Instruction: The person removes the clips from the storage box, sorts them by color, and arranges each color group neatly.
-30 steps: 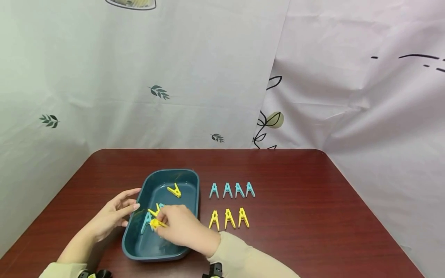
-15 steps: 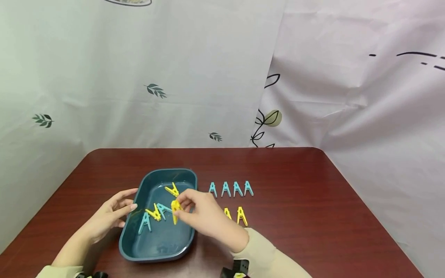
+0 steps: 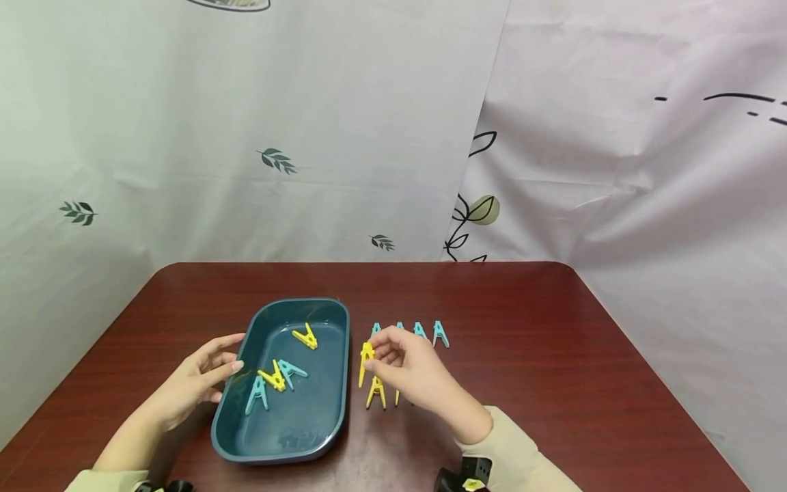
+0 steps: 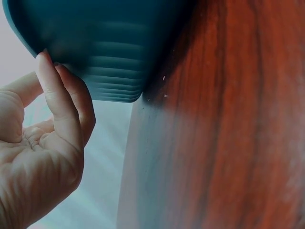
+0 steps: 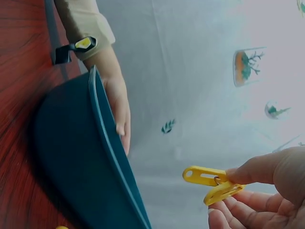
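The right hand (image 3: pixel 410 372) is out of the teal tray (image 3: pixel 341 383) now, and it brings a yellow clothespin (image 3: pixel 366 357) with it: a second ago those fingers were down among the pins in the tray, half a second ago they were lifting the pin over its right rim, and here the pin hangs pinched between thumb and fingertips just right of that rim, above the near row. The wrist view confirms the grip, fingers (image 5: pixel 248 174) curled on the pin's tail with its two legs sticking out free. Below it lies the yellow row (image 3: pixel 376 393) on the dark red surface (image 3: pixel 553 383), partly hidden by the hand, and beyond that the blue row (image 3: pixel 439 333) of four, two of them peeking over the knuckles. So one more yellow has left the tray, and I'd judge it bound for the yellow line. In the tray remain two yellow pins (image 3: pixel 306 336) and two blue pins (image 3: pixel 257 395). The left hand (image 3: pixel 193 386) has not budged: straight, relaxed fingers (image 4: pixel 52 95) rest against the tray's outer left wall, steadying it, gripping nothing.
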The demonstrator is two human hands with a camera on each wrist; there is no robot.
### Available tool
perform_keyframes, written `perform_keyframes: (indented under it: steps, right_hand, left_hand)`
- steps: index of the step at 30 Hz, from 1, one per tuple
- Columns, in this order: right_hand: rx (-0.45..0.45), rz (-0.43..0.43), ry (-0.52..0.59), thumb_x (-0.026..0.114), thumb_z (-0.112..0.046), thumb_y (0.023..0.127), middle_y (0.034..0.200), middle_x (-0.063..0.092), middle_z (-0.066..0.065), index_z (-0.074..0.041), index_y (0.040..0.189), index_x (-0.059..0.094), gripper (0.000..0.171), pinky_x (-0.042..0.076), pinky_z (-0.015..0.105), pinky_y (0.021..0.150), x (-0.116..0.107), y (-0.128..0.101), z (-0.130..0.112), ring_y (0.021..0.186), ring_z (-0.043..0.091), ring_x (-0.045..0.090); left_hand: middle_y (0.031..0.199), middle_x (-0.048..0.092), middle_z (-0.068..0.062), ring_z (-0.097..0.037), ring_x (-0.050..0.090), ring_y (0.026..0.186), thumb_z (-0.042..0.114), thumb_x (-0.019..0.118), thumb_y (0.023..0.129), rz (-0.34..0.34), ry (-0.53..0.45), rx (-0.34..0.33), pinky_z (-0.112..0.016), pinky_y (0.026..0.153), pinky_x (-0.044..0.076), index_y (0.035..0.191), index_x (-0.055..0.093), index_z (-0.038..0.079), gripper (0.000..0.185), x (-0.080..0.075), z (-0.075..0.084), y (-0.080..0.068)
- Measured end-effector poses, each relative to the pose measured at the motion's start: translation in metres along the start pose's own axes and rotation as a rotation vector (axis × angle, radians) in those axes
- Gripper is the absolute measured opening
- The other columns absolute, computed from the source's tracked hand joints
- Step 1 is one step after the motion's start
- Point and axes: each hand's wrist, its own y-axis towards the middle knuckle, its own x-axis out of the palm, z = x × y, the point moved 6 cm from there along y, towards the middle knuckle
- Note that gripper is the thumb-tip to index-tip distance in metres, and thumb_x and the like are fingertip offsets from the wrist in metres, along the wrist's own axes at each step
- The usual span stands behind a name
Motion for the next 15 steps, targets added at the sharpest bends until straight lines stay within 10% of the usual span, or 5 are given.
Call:
perform_keyframes:
  steps: [15]
  right_hand:
    - [0.065, 0.04, -0.01, 0.07, -0.011, 0.084, 0.086, 0.065, 0.01, 0.003, 0.1, 0.063, 0.022, 0.05, 0.023, 0.065, -0.031, -0.009, 0.036, 0.075, 0.014, 0.06]
  left_hand:
    - [0.1, 0.061, 0.002, -0.012, 0.06, 0.082, 0.017, 0.055, 0.097, -0.001, -0.011, -0.002, -0.03, 0.056, 0.053, 0.143, 0.03, 0.007, 0.053, 0.001, 0.0, -0.001]
